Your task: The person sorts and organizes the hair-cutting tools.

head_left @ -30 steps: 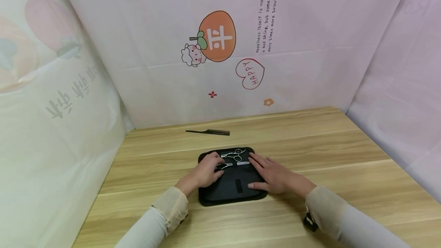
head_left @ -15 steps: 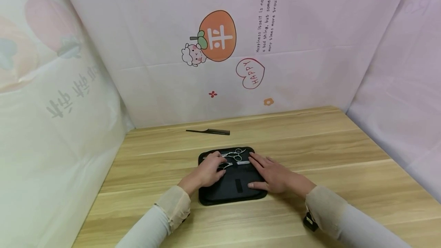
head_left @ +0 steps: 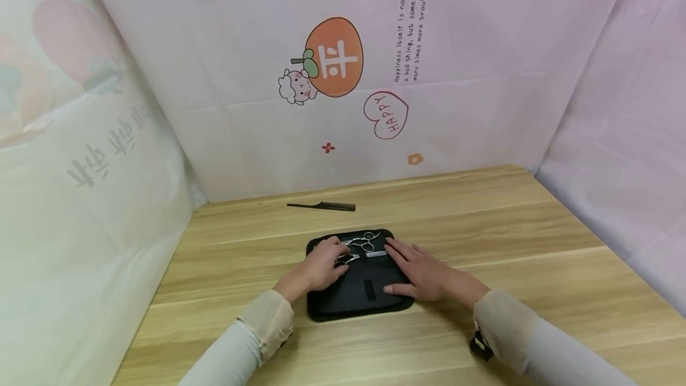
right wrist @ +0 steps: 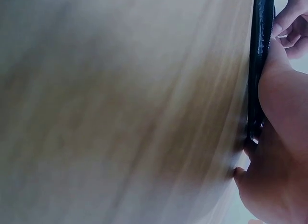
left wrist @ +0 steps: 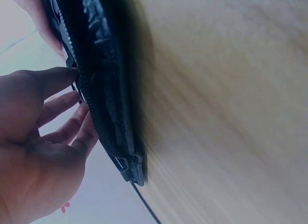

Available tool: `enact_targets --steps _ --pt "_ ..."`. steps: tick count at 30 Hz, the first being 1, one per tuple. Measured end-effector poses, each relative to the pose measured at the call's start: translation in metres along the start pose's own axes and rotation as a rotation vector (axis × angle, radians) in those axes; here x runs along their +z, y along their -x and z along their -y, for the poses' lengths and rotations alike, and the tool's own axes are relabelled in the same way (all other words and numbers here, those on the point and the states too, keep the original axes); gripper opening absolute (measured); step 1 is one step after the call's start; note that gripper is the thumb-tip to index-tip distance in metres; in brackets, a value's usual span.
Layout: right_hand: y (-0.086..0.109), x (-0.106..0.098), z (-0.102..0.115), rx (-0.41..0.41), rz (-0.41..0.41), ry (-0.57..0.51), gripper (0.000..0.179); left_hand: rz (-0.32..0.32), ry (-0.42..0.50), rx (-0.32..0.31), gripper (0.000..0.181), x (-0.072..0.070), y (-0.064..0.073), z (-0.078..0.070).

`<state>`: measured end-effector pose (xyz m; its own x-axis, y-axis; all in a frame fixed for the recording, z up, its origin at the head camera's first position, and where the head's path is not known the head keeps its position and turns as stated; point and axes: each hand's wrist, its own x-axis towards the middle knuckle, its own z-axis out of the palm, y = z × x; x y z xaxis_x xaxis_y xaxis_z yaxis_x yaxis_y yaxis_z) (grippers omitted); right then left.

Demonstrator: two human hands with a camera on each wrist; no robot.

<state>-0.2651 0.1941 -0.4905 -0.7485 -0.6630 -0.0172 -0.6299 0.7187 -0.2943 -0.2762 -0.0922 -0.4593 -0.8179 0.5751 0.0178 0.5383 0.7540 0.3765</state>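
Note:
A black zip case [head_left: 343, 302] lies open and flat on the table. My left hand [head_left: 317, 264] is over its left part, thumb and fingers pinching the handle end of a pair of scissors [head_left: 351, 259]; the hand hides part of them. Farther back in the case lies a second pair of silver scissors [head_left: 367, 242]. A short silver piece [head_left: 377, 254] shows to the right of the held scissors; whether it belongs to them I cannot tell. My right hand [head_left: 423, 274] rests on the case's right edge with its fingers straight. In the left wrist view, the left fingers meet the case's zipped edge [left wrist: 89, 91].
Behind the case lies a black tail comb [head_left: 337, 206] on the wooden table [head_left: 482, 219]. White printed sheets [head_left: 241, 136] enclose the table at the back and both sides. A small black device [head_left: 480, 347] is under the right wrist.
My left hand and the scissors handle have shifted only slightly, first to the right, then a little back. The right hand stays on the case's edge. The head view has turned slightly.

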Motion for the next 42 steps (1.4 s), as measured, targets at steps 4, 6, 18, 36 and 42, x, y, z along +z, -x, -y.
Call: enact_targets --steps 4,6,18,36,42 --pt "0.0 0.002 -0.001 -0.02 -0.026 -0.021 0.095 -0.006 0.003 0.011 0.029 -0.001 0.0 0.003" --pt "0.0 0.001 -0.001 -0.023 -0.026 -0.022 0.095 -0.008 0.002 0.013 0.029 -0.001 -0.001 0.004" --pt "-0.001 0.004 -0.004 -0.02 -0.02 -0.002 0.095 -0.001 0.014 0.028 0.03 -0.005 -0.003 0.008" --pt "0.0 -0.001 0.002 -0.007 0.016 0.024 0.094 -0.116 0.017 -0.076 0.036 -0.035 -0.033 0.051" --pt "-0.001 0.002 0.001 0.002 0.009 0.061 0.095 -0.096 0.036 -0.177 0.043 -0.037 -0.045 0.075"
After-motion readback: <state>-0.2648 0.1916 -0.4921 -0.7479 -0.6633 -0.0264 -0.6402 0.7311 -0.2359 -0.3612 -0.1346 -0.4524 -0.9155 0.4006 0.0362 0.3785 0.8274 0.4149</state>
